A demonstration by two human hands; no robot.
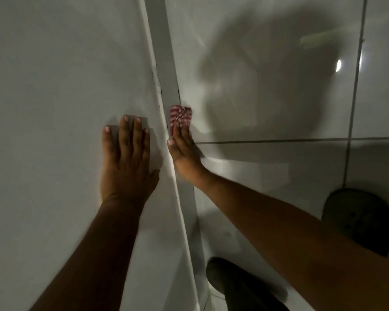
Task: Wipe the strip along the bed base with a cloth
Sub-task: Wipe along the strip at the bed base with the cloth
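A narrow grey strip (164, 61) runs along the bed base from the top of the view down to the bottom, between the white bed surface (54, 75) on the left and the tiled floor on the right. A red and white striped cloth (181, 115) is bunched against the strip where it meets the floor. My right hand (182, 149) presses flat on the cloth, with fingers extended over it. My left hand (126, 160) rests flat and open on the white bed surface, just left of the strip.
Glossy white floor tiles (279, 97) with dark grout lines fill the right side, carrying a large shadow and light reflections. Two dark rounded shapes, perhaps my knees or feet, sit at lower right (359, 221) and bottom centre (234, 283).
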